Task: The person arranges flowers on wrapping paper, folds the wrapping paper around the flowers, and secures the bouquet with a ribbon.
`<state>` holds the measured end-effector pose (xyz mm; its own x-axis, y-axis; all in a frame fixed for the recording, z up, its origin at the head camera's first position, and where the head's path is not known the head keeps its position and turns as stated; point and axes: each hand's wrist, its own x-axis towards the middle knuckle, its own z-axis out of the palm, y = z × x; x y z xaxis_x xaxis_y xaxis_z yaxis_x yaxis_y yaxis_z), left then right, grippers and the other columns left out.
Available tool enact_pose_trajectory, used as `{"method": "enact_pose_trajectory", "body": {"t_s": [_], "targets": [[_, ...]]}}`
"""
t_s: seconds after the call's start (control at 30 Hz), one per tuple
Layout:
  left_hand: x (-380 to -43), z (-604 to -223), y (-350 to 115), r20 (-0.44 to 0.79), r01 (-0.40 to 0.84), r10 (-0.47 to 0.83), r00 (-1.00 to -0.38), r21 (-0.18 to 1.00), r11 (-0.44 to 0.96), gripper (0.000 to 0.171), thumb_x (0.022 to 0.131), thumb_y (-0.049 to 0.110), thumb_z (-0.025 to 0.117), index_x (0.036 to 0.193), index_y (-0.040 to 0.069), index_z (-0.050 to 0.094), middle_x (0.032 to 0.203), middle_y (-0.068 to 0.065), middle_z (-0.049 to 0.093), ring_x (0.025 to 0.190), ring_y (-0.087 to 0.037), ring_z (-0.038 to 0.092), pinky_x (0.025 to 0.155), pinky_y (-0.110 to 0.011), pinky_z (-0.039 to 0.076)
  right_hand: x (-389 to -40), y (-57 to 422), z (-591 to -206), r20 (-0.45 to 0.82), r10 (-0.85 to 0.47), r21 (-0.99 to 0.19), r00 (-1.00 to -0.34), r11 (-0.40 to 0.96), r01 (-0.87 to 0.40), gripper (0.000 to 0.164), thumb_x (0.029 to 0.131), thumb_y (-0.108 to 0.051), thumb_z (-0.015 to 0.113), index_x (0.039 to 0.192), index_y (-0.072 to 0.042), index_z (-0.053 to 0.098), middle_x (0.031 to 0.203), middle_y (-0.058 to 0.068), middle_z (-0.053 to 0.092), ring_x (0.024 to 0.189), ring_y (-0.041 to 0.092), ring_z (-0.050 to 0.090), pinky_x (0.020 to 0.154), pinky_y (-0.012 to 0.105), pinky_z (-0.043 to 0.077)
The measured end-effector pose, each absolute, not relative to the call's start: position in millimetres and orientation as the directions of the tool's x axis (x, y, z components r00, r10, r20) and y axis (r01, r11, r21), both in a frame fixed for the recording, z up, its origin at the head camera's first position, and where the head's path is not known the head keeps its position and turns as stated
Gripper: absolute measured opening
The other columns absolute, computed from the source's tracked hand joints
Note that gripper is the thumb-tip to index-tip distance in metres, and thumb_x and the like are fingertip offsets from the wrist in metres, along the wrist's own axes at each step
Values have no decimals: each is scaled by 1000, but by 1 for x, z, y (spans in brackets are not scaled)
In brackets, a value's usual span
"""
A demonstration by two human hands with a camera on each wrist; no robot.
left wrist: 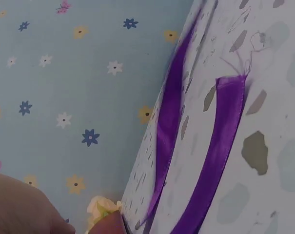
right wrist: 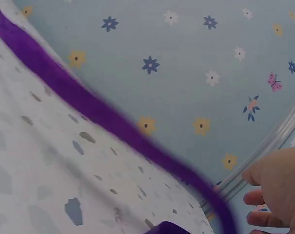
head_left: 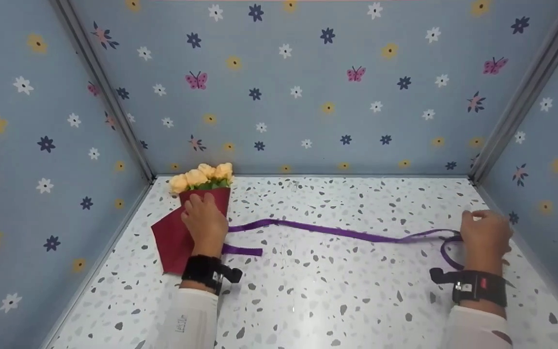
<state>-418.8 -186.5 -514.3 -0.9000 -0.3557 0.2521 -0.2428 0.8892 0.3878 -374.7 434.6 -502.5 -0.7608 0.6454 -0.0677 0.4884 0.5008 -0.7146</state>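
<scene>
A bouquet of peach-yellow roses point(head_left: 201, 176) wrapped in dark red paper point(head_left: 170, 237) lies at the left of the table. My left hand point(head_left: 205, 220) lies over the wrap with fingers bent and grips it; their undersides are hidden. A purple ribbon point(head_left: 327, 229) runs from beneath that hand to the right across the table. Its short cut end point(left wrist: 229, 97), frayed, lies beside the bouquet. Far to the right, my right hand point(head_left: 486, 237) holds the ribbon's other part between curled fingers. A loop of ribbon point(right wrist: 171, 228) hangs by that hand.
The speckled white table point(head_left: 337, 291) is bounded by blue flower-print walls point(head_left: 308, 97) at the back and both sides. Grey metal strips point(head_left: 526, 87) run along the corners.
</scene>
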Motion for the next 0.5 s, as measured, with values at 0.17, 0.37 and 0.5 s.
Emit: {"method": "enact_pose_trajectory", "body": {"t_s": [0.17, 0.37, 0.5], "targets": [[-409, -519, -146, 235, 21, -95, -967, 449, 894, 30, 101, 20, 68, 129, 10, 67, 131, -15, 56, 125, -36, 53, 106, -56, 48, -387, 400, -506, -34, 372, -628, -928, 714, 309, 54, 109, -42, 50, 148, -6, 55, 153, 26, 53, 137, 48, 53, 109, 64, 45], [-387, -527, -88, 35, 369, 392, -919, 421, 828, 50, 105, 37, 65, 152, 20, 56, 161, -7, 50, 150, -32, 48, 122, -56, 40, -401, 330, -515, -155, -80, -580, -985, 814, 25, 36, 104, -35, 65, 134, -15, 68, 134, 14, 67, 122, 36, 64, 103, 59, 53], [-383, -534, -73, -41, 423, 464, -885, 349, 836, 60, 108, 48, 55, 161, 22, 45, 170, -6, 40, 159, -29, 35, 127, -60, 30, -404, 300, -524, -158, -189, -514, -969, 853, -83, 27, 101, -34, 71, 121, -17, 76, 121, 10, 74, 112, 31, 69, 101, 56, 54]]}}
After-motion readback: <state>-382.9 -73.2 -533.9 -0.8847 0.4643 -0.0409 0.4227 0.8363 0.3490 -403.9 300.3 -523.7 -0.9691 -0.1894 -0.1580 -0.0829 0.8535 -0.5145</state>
